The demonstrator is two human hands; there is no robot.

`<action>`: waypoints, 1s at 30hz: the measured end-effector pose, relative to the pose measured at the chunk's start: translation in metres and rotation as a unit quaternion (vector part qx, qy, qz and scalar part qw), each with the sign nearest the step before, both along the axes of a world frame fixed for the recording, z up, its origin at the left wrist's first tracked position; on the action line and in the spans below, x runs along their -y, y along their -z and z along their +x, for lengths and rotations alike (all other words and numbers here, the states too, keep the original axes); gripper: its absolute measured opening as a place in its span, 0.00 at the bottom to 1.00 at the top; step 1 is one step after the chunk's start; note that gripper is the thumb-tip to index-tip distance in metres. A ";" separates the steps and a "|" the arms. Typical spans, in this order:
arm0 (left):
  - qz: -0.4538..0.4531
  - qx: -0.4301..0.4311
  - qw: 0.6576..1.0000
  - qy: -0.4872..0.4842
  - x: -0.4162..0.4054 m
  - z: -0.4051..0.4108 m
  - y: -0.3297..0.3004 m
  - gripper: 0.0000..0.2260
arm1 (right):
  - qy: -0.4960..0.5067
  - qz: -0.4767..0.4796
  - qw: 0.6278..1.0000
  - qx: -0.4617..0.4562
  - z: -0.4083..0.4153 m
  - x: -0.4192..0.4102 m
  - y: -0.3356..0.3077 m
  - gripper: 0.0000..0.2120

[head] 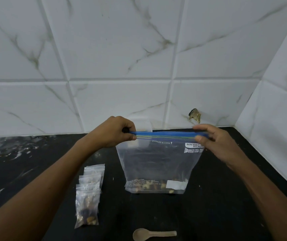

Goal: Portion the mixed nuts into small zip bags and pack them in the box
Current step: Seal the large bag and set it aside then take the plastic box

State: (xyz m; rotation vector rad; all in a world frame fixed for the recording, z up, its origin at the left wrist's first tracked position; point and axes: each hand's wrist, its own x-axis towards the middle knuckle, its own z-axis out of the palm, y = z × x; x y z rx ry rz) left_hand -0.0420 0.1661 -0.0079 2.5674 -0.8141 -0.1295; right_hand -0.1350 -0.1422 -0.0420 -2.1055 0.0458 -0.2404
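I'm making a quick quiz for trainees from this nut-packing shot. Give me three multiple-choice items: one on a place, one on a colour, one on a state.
1. Where does the spoon lie?
A. inside the large zip bag
B. on the black counter, nearer the camera than the large zip bag
C. on the small bags

2. What colour is the large zip bag's seal strip?
A. red
B. blue and green
C. black

3. How is the large zip bag held?
A. lying flat, untouched
B. by one hand only
C. upright, pinched at both top corners

Answers: B, it lies on the black counter at the bottom edge; B, the band shows blue over green; C, the left hand and right hand grip the seal's ends.
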 end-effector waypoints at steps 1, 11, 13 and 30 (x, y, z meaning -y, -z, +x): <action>0.001 -0.001 1.000 0.004 0.001 0.001 0.000 0.03 | -0.009 -0.105 0.994 0.006 0.000 -0.004 -0.007 0.15; 0.032 0.004 0.998 0.048 0.023 -0.007 -0.012 0.03 | -0.127 -0.403 0.906 -0.013 0.033 -0.081 -0.036 0.11; 0.040 0.019 0.998 0.049 0.032 -0.010 -0.011 0.03 | -0.131 -0.410 0.902 -0.015 0.037 -0.087 -0.034 0.10; 0.088 0.100 0.990 0.043 0.010 -0.007 -0.002 0.07 | -0.141 -0.357 0.923 -0.027 0.031 -0.064 -0.030 0.06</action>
